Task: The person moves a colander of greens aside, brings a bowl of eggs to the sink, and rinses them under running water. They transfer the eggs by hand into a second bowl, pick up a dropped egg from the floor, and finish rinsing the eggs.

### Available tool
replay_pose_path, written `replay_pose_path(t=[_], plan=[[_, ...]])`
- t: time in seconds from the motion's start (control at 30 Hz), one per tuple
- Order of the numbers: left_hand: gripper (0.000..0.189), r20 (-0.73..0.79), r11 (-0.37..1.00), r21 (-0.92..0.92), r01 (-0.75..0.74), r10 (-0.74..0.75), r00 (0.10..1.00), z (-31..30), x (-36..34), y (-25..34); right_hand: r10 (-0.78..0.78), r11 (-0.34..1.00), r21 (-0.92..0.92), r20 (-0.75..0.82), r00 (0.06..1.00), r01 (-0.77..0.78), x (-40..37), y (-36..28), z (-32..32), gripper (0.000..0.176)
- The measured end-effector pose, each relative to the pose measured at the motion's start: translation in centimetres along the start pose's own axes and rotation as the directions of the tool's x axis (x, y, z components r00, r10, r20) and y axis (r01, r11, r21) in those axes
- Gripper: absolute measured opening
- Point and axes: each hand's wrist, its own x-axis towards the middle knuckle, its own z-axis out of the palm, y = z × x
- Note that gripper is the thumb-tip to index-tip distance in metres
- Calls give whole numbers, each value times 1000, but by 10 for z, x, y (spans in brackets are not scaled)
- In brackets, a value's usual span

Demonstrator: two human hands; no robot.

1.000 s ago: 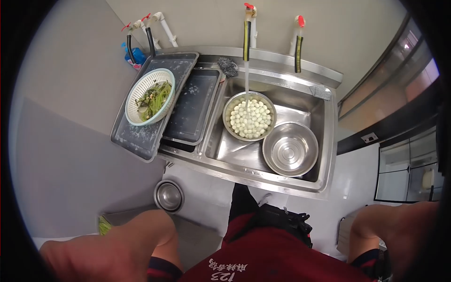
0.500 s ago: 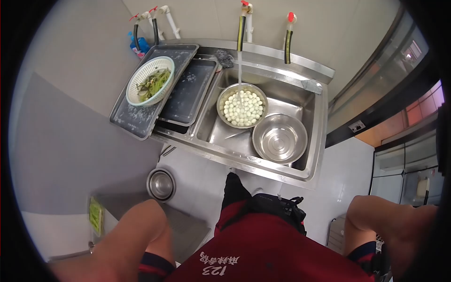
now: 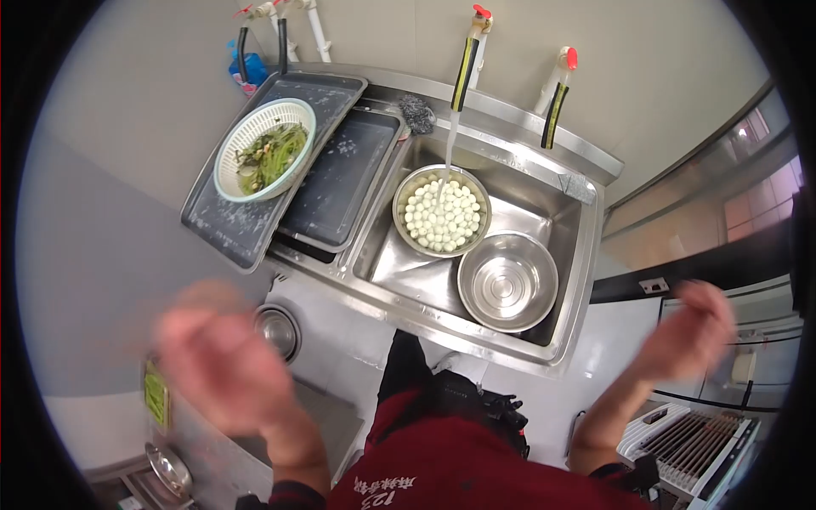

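Observation:
Blurred by motion, my left hand (image 3: 223, 361) is raised at the lower left, short of the counter. My right hand (image 3: 690, 336) is up at the right, also smeared, away from the sink. Neither touches any object that I can make out. In the steel sink (image 3: 416, 276), water runs from a hose (image 3: 465, 75) into a metal bowl holding many small pale round balls (image 3: 442, 212). An empty-looking steel basin (image 3: 507, 280) sits beside it. A pale basket (image 3: 229, 161) with green vegetables (image 3: 276, 157) rests on a dark tray (image 3: 229, 217).
A second dark tray (image 3: 336, 183) lies beneath the first. Behind the sink are another hose (image 3: 555, 115), a scouring pad (image 3: 416, 113) and a blue bottle (image 3: 248, 68). Metal bowls (image 3: 276, 331) stand low at the left. A slatted rack (image 3: 688, 442) is at lower right.
Both hands have come up into view; earlier only the arms showed at the bottom. The camera view has shifted and tilted slightly. Water still runs into the bowl.

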Motion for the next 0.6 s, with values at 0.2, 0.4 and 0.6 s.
replay_pose_path(t=[0.2,0.4,0.6], plan=[[18,154,369,274,888,-928,338,-44,-101,-196,966,224,-458,218,135,-861,-243,159,-24,11],[27,158,71,195,978,-987,40,-7,-153,-316,983,28,-767,138,-122,-641,-248,158,64,28],[38,-183,375,554,744,-816,548,40,-190,-457,950,298,-627,265,163,-719,-262,281,154,39]])
